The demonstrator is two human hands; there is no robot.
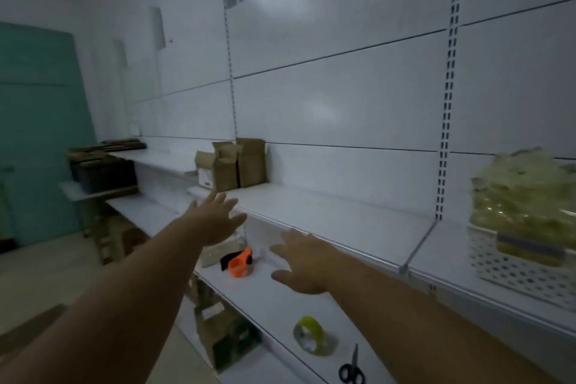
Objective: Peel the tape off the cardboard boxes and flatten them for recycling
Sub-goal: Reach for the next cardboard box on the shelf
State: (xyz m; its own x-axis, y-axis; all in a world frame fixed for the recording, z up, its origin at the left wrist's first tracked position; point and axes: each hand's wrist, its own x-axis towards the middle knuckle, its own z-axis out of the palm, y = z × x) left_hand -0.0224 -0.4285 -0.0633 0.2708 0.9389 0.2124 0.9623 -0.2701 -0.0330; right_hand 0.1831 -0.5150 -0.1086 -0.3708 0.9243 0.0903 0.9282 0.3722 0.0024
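Three small brown cardboard boxes (233, 165) stand upright against the back panel on the upper white shelf (327, 215), the nearest with its top flaps open. My left hand (215, 217) stretches toward them with fingers spread, just short of the boxes and holding nothing. Lower and to the right, my right hand (304, 260) is also open, hovering by the front edge of that shelf above the lower shelf (274, 299). More cardboard (224, 337) sits below the lower shelf, partly hidden.
On the lower shelf lie an orange tape dispenser (240, 263), a yellow-green tape roll (311, 335) and black scissors (352, 366). A white perforated basket (517, 271) stuffed with crumpled clear tape stands at right. Flat cardboard (106, 162) is stacked at far left by a teal door (40, 134).
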